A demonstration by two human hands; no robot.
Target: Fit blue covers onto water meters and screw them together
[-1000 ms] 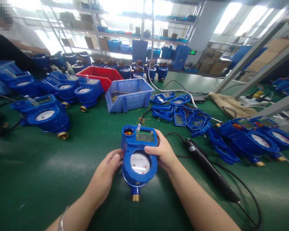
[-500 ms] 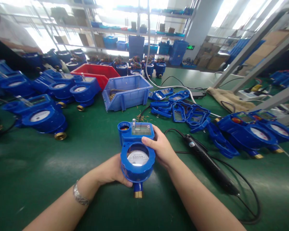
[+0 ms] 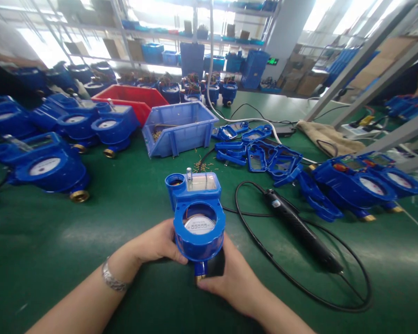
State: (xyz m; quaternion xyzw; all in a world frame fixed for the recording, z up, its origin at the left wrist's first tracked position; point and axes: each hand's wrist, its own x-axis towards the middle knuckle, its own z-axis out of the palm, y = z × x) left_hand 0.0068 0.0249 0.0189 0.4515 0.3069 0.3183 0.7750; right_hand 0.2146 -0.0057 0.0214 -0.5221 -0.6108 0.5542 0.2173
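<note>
A blue water meter (image 3: pixel 199 241) with a round counter dial, a clear window and a brass threaded end is held between both hands. My left hand (image 3: pixel 160 243) grips its left side, with the fingers hidden behind the body. Around the lower right side and the brass end curls my right hand (image 3: pixel 233 273), its thumb on the brass. To the right lies a black electric screwdriver (image 3: pixel 303 232) with its cable looped on the green table. Small brass screws (image 3: pixel 202 166) are scattered just beyond the meter.
A light-blue bin (image 3: pixel 181 132) with screws stands ahead, beside a red bin (image 3: pixel 132 99). More blue meters (image 3: pixel 45 167) stand at left and right. Blue plastic covers (image 3: pixel 257 155) lie right of the bin, near a cloth (image 3: pixel 329 137) and a metal frame (image 3: pixel 365 69). A co-worker's sleeve shows at far left.
My right hand has slid from the meter's upper right side down to its brass end. The left hand keeps its grip. The view has shifted slightly.
</note>
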